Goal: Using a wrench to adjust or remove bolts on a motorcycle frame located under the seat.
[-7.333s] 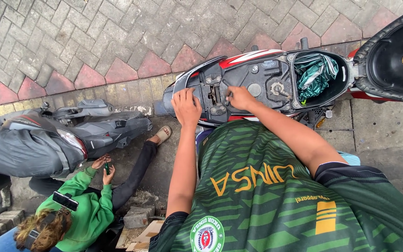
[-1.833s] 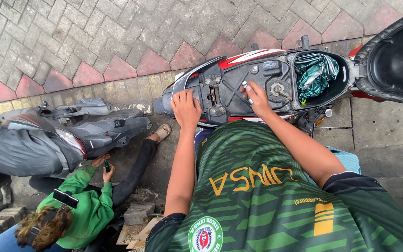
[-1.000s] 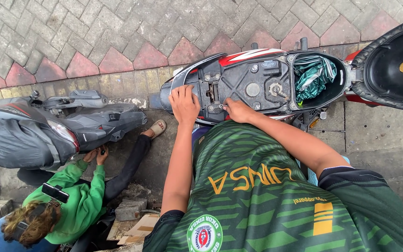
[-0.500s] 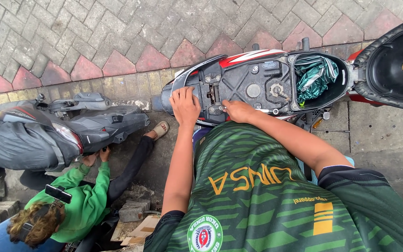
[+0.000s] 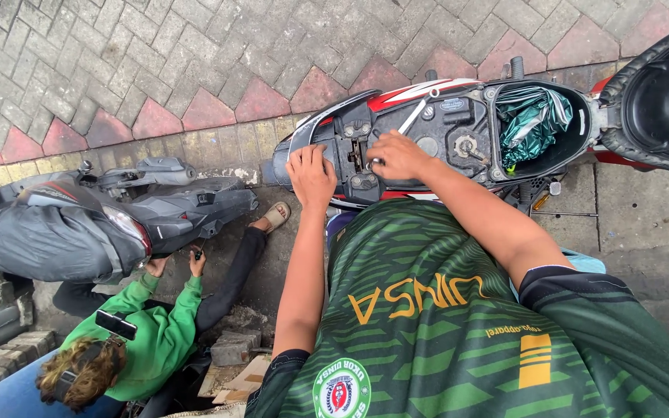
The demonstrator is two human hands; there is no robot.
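Palm-down, left hand (image 5: 311,174) flat on scooter frame (image 5: 350,135); right hand (image 5: 398,153) grip clenched around tool (image 5: 414,116)

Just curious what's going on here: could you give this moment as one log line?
left hand: flat on scooter body | right hand: on open engine bay | green bag: in under-seat bin | second person: at grey scooter

Right hand (image 5: 398,155) has come back from the 2 o'clock side of the scooter's open compartment (image 5: 396,139), where it reached 1.8 s ago, toward 11 o'clock, now over the middle beside the metal tool (image 5: 413,116). Left hand (image 5: 311,174) flat on the panel, shifted only slightly. At 8 o'clock, the seated person in green (image 5: 145,340) has both hands raised to the grey scooter (image 5: 102,224); 7.3 s ago they were lower, near the chest.
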